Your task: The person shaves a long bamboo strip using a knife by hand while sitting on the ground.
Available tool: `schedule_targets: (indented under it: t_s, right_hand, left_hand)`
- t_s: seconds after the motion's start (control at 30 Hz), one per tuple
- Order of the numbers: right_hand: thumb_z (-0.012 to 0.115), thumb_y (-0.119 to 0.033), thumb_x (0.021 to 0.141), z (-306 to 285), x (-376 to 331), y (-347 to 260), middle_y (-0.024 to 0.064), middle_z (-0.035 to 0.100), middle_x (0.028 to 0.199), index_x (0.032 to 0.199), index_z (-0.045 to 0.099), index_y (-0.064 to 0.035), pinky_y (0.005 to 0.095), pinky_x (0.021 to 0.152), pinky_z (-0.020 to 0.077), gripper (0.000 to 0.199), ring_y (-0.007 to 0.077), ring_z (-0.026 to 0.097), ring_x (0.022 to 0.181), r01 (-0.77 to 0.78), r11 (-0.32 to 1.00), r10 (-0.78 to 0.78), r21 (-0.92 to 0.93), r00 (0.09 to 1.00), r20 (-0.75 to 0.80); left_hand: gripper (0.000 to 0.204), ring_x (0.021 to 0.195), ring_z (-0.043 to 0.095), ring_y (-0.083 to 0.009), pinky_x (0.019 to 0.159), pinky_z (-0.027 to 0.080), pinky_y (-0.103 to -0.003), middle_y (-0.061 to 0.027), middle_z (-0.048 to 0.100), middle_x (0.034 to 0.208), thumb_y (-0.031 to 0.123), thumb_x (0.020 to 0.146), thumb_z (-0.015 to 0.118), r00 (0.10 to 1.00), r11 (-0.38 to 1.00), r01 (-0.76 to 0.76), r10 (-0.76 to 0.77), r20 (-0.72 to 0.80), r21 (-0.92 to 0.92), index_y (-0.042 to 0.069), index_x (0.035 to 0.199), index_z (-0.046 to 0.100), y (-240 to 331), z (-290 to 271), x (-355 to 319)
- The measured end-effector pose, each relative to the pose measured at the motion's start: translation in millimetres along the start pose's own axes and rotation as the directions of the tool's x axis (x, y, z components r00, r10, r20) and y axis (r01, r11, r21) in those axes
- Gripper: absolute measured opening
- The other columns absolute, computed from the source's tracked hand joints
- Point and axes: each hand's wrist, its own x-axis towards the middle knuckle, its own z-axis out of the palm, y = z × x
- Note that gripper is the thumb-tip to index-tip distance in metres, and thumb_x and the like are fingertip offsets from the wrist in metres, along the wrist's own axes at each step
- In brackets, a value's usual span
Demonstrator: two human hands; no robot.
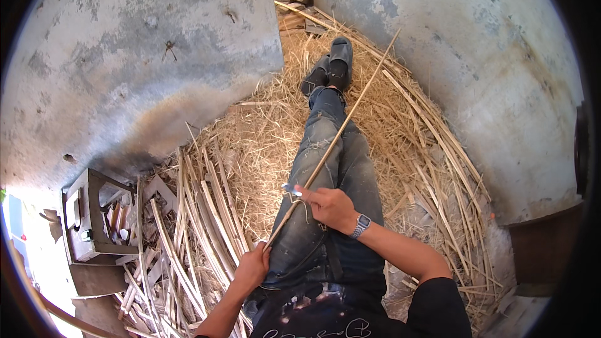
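Observation:
A long, thin wooden stick (341, 126) lies slantwise over my outstretched legs, its far end up to the right beyond my knees. My left hand (251, 267) is closed round its near end by my left hip. Higher up, over my thighs, my right hand (333, 208) is closed against the stick. A small shiny piece, which looks like a knife blade (288, 188), pokes out past its fingers; its handle is hidden. Thin curled shavings (306, 211) hang from the stick just below that hand.
Pale split sticks (206, 213) lie in a pile on my left, with more long strips (441, 141) along the right wall. Straw-like shavings (263, 131) cover the ground around my legs. Grey walls stand on both sides. A worn box-like frame (94, 216) is at the left.

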Motion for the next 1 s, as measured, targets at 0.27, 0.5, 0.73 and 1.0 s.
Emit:
schedule_targets:
  t_s: [0.27, 0.5, 0.73, 1.0]
  right_hand:
    - [0.066, -0.006, 0.087, -14, 25, 57, 0.0130, 0.061, 0.070, 0.140, 0.070, -0.0253, 0.0460, 0.058, 0.0544, 0.057, 0.0342, 0.065, 0.061, -0.214, 0.977, 0.203, 0.002, 0.923, -0.327]
    - [0.066, -0.006, 0.088, -18, 4, 9, 0.0173, 0.063, 0.071, 0.137, 0.071, -0.0215, 0.0457, 0.057, 0.0536, 0.052, 0.0351, 0.065, 0.061, -0.071, 0.997, 0.071, 0.019, 0.997, -0.032]
    - [0.063, -0.002, 0.089, -11, -4, 3, 0.0192, 0.065, 0.073, 0.137, 0.071, -0.0164, 0.0472, 0.061, 0.0549, 0.051, 0.0364, 0.068, 0.064, -0.143, 0.986, 0.152, 0.082, 0.981, -0.117]
    - [0.064, -0.005, 0.096, -34, 11, 24, 0.0250, 0.071, 0.090, 0.131, 0.075, -0.0137, 0.0396, 0.062, 0.0560, 0.038, 0.0359, 0.072, 0.069, -0.335, 0.884, 0.382, 0.325, 0.919, -0.092]
  left_hand:
    - [0.021, 0.074, 0.065, -0.0551, 0.066, 0.049, -0.064, -0.0322, 0.065, 0.073, 0.023, 0.109, 0.055, 1.000, 1.000, -0.001, 0.001, 0.009, -0.021, 0.003, 0.112, 0.059, 24, -5, 3]
    - [0.022, 0.073, 0.065, -0.0557, 0.065, 0.049, -0.065, -0.0333, 0.064, 0.073, 0.023, 0.109, 0.054, 1.000, 1.000, 0.000, 0.000, 0.023, -0.024, 0.001, 0.110, 0.058, 25, -4, 2]
    - [0.023, 0.072, 0.064, -0.0553, 0.065, 0.049, -0.062, -0.0326, 0.064, 0.073, 0.024, 0.109, 0.055, 0.998, 0.995, -0.060, 0.059, -0.010, -0.077, 0.001, 0.106, 0.060, 39, 0, 17]
    - [0.023, 0.075, 0.064, -0.0547, 0.067, 0.049, -0.061, -0.0312, 0.065, 0.076, 0.023, 0.109, 0.055, 0.999, 0.995, -0.026, 0.028, 0.022, -0.092, 0.001, 0.108, 0.061, 40, -9, 14]
